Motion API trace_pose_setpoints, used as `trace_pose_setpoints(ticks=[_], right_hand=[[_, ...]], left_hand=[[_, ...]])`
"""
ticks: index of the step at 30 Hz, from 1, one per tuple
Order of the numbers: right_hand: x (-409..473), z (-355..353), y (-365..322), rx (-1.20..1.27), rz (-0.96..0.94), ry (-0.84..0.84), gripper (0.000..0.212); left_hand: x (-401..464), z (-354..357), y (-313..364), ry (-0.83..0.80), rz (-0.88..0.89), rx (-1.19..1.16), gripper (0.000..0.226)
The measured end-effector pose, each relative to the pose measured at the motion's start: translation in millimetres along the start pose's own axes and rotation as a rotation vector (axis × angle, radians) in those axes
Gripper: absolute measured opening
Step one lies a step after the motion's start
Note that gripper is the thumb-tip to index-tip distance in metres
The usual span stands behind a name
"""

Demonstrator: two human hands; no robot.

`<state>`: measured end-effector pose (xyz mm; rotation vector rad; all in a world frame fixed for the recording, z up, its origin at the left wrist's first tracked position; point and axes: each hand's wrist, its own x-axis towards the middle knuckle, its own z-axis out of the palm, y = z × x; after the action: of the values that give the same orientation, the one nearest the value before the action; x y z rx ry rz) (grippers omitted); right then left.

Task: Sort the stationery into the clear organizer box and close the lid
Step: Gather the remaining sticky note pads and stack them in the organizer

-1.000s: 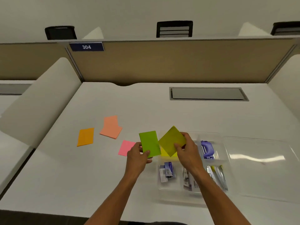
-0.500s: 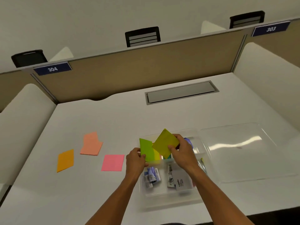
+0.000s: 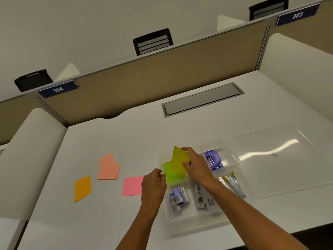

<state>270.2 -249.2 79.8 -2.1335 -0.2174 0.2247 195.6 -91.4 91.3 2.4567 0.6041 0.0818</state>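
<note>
The clear organizer box [image 3: 198, 216] lies open on the white desk, its lid [image 3: 281, 159] folded out flat to the right. My right hand [image 3: 196, 164] pinches an olive-yellow sticky pad [image 3: 179, 162] tilted over the box's back-left compartment. A bright green pad [image 3: 172, 175] sits low in that same compartment, with my left hand [image 3: 154, 183] at its left edge, fingers curled against it. A pink pad [image 3: 132, 185], two salmon pads [image 3: 108, 167] and an orange pad [image 3: 82, 187] lie on the desk to the left.
Other compartments hold a purple stapler [image 3: 213, 159], staple boxes [image 3: 177, 197], a printed packet [image 3: 205, 200] and several pens or clips [image 3: 232, 184]. A grey cable hatch [image 3: 201, 100] is set into the desk behind. Beige dividers fence the desk at the back and sides.
Both hands have lowered the two pads toward the box's back-left compartment. The green pad has gone down into it. The camera view swung left and tilted.
</note>
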Motion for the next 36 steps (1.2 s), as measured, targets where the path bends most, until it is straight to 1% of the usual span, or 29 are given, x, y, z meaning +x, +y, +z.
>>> trace_pose_setpoints(ticks=[3, 7, 11, 13, 15, 16, 18, 21, 23, 25, 27, 32, 36], right_hand=[[12, 9, -5, -0.106, -0.012, -0.071, 0.056], [27, 18, -9, -0.221, -0.026, -0.203, 0.058], [34, 27, -11, -0.430, -0.097, -0.298, 0.051], [34, 31, -14, -0.559, -0.169, -0.260, 0.050], [33, 36, -18, -0.627, -0.250, -0.161, 0.059], [32, 39, -20, -0.611, -0.269, -0.124, 0.062], [30, 47, -29, -0.535, -0.276, -0.100, 0.061], [26, 62, -46, -0.450, -0.290, -0.134, 0.053], [22, 75, -56, -0.433, -0.320, -0.156, 0.051], [19, 88, -65, -0.446, -0.347, -0.176, 0.051], [16, 102, -72, -0.472, -0.364, -0.204, 0.052], [11, 133, -85, -0.524, -0.347, -0.305, 0.055], [12, 155, -91, -0.605, -0.301, -0.397, 0.061]], left_hand=[[-2, -8, -9, 0.047, -0.004, -0.008, 0.025], [-4, -16, -24, 0.074, -0.040, -0.024, 0.024], [-3, -26, -41, 0.110, -0.044, -0.023, 0.022], [-3, -31, -50, 0.128, -0.058, 0.001, 0.021], [-2, -37, -58, 0.138, -0.069, 0.008, 0.019], [0, -40, -62, 0.143, -0.074, -0.001, 0.019], [3, -44, -73, 0.155, -0.089, -0.029, 0.019], [7, -49, -92, 0.166, -0.110, -0.051, 0.023], [9, -53, -106, 0.174, -0.117, -0.063, 0.031], [10, -60, -120, 0.194, -0.142, -0.056, 0.041], [10, -67, -136, 0.219, -0.174, -0.046, 0.045], [11, -78, -168, 0.275, -0.225, -0.063, 0.043], [16, -82, -192, 0.301, -0.275, -0.010, 0.045]])
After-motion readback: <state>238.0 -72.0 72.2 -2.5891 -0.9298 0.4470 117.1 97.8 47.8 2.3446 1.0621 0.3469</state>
